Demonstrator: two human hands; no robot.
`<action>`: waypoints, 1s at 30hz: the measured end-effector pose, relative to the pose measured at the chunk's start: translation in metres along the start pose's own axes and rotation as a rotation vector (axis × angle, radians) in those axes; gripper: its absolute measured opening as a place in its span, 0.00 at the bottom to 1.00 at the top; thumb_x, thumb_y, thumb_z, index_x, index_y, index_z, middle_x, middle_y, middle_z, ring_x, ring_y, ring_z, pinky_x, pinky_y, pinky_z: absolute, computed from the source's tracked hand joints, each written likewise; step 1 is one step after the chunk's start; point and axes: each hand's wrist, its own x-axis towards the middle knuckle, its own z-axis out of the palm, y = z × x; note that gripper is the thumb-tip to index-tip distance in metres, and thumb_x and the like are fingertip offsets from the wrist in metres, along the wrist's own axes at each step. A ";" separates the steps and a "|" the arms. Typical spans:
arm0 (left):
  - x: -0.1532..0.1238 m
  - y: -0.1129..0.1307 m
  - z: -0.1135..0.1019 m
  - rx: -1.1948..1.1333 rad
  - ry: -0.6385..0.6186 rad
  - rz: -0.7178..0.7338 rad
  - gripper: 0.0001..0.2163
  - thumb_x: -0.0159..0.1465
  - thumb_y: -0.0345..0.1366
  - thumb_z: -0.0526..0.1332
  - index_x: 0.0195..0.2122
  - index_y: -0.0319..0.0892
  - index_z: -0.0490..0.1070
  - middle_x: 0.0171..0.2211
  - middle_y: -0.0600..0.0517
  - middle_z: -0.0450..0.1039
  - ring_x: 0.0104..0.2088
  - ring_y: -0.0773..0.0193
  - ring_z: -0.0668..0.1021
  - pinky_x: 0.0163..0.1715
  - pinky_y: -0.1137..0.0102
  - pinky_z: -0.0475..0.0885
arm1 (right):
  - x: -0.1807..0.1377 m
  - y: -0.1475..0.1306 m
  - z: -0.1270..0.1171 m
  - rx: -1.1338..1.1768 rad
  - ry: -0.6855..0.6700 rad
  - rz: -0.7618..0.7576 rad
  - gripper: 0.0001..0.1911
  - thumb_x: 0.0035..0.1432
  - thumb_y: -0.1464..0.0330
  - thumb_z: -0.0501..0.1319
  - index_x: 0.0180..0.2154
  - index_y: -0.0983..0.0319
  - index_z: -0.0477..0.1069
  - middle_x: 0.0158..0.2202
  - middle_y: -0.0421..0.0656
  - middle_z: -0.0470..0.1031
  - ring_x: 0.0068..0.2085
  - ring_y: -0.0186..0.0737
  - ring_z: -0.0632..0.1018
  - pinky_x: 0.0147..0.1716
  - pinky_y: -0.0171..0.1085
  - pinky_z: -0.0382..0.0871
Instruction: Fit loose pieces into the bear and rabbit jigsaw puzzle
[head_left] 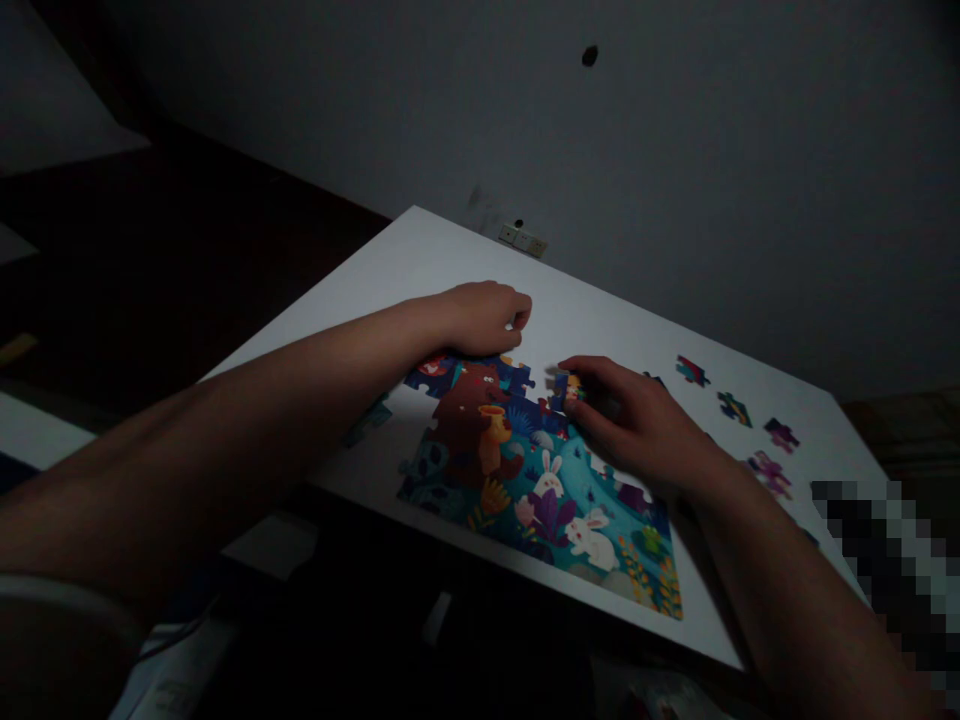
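Note:
A partly assembled jigsaw puzzle (517, 480) lies on a white tabletop (420, 260). It shows a brown bear holding a honey pot, white rabbits and teal water. My left hand (484, 318) rests at the puzzle's top edge, its fingers curled closed over the pieces there, with nothing visible in them. My right hand (622, 420) pinches a small jigsaw piece (571, 392) between thumb and fingers, just at the puzzle's ragged upper right edge. Its fingers hide most of that piece.
Several loose puzzle pieces (735, 408) lie at the right of the table, and a teal piece (369, 420) lies left of the puzzle. A wall socket strip (523, 238) sits at the far corner against a grey wall (675, 150). A pixelated patch (877, 570) covers the lower right.

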 end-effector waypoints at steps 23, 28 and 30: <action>0.006 -0.002 0.003 -0.097 -0.030 0.050 0.14 0.63 0.36 0.60 0.48 0.44 0.78 0.46 0.45 0.82 0.42 0.55 0.78 0.39 0.62 0.65 | 0.005 0.003 0.000 -0.037 -0.013 -0.010 0.20 0.72 0.59 0.62 0.63 0.52 0.73 0.56 0.49 0.81 0.54 0.57 0.82 0.54 0.58 0.79; 0.006 -0.002 0.003 -0.102 -0.028 0.043 0.15 0.63 0.36 0.60 0.49 0.44 0.79 0.46 0.45 0.82 0.43 0.54 0.78 0.41 0.62 0.66 | 0.005 0.003 0.000 -0.035 -0.013 -0.011 0.20 0.72 0.59 0.63 0.63 0.52 0.73 0.56 0.49 0.81 0.53 0.57 0.82 0.54 0.58 0.78; 0.006 -0.003 0.004 -0.105 -0.024 0.046 0.15 0.63 0.37 0.60 0.49 0.44 0.79 0.46 0.46 0.82 0.43 0.54 0.78 0.41 0.63 0.66 | 0.005 0.004 0.000 -0.039 -0.014 -0.016 0.21 0.72 0.59 0.63 0.63 0.52 0.73 0.56 0.49 0.81 0.53 0.57 0.82 0.54 0.57 0.78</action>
